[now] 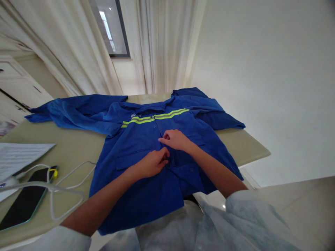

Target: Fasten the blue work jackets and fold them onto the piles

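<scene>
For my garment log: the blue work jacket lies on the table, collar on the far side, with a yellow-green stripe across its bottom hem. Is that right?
Not quite: the head view shows the yellow-green stripe across the chest of the blue work jacket, not its bottom hem. The jacket does lie on the table, collar on the far side.

We count two bare hands (pixel 176 140) at the dial's center, one jacket (pixel 140 141) beneath them, one phone (pixel 23 205) at eight o'clock, one window (pixel 111 29) at eleven and two curtains (pixel 62 45), at ten and twelve
</scene>
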`<control>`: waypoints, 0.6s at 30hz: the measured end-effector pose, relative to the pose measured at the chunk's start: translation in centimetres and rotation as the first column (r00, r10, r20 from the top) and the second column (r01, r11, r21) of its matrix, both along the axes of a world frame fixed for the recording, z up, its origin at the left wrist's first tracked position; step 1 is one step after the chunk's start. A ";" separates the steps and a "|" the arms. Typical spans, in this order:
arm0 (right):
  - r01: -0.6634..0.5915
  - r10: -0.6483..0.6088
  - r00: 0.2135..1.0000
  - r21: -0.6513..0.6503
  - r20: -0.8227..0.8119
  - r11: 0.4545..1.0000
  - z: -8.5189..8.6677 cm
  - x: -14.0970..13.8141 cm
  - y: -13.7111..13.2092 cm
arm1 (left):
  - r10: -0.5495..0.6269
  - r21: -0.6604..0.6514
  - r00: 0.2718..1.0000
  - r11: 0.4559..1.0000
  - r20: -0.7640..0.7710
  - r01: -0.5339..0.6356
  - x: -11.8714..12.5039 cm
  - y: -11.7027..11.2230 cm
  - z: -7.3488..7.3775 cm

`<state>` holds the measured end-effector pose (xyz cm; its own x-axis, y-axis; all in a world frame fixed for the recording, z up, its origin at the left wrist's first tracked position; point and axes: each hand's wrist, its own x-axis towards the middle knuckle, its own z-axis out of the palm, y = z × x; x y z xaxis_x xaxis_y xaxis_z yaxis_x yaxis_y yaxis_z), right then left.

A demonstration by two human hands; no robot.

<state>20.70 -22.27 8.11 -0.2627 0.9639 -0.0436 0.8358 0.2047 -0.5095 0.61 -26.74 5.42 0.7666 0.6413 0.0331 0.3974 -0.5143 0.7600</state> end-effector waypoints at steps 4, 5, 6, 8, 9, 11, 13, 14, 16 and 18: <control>0.043 -0.037 0.990 -0.045 0.134 0.998 -2.6 -1.4 2.2 | -0.033 0.094 0.986 0.994 -0.161 0.048 -0.2 2.4 1.2; 0.023 -0.020 0.996 -0.039 0.087 0.999 -3.1 -1.3 2.3 | 0.024 0.126 0.980 0.992 -0.196 0.001 -0.3 3.5 1.3; -0.005 0.006 1.000 -0.033 0.023 0.999 -3.5 -0.9 2.3 | 0.106 0.173 0.970 0.983 -0.220 -0.068 -0.3 4.7 1.2; -0.067 0.064 0.990 -0.024 -0.128 0.997 -4.0 0.1 2.2 | 0.252 0.272 0.944 0.943 -0.213 -0.191 -0.4 6.9 0.7; -0.096 0.089 0.975 -0.029 -0.205 0.995 -4.1 0.6 2.1 | 0.278 0.292 0.944 0.931 -0.180 -0.219 -0.5 7.8 0.2; -0.159 0.131 0.931 -0.054 -0.339 0.986 -4.1 1.6 2.1 | 0.223 0.256 0.972 0.946 -0.070 -0.198 -0.6 8.8 -1.1; -0.218 0.165 0.891 -0.079 -0.422 0.973 -3.9 2.3 2.2 | 0.136 0.203 0.990 0.969 0.047 -0.143 -0.8 8.8 -2.3; -0.242 0.182 0.881 -0.085 -0.436 0.967 -3.8 2.6 2.3 | 0.113 0.195 0.990 0.972 0.082 -0.127 -0.9 8.7 -2.8; -0.251 0.197 0.889 -0.081 -0.413 0.965 -3.7 2.9 2.3 | 0.106 0.221 0.991 0.967 0.086 -0.123 -1.1 8.1 -3.4; -0.228 0.188 0.915 -0.075 -0.356 0.971 -3.6 3.0 2.3 | 0.126 0.265 0.991 0.955 0.045 -0.134 -1.2 7.7 -3.6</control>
<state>23.72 -20.01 4.49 -0.4751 0.8797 -0.0195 0.5496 0.2793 -0.7874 -0.62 -19.09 1.86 0.6737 0.7003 0.2359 0.4556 -0.6450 0.6136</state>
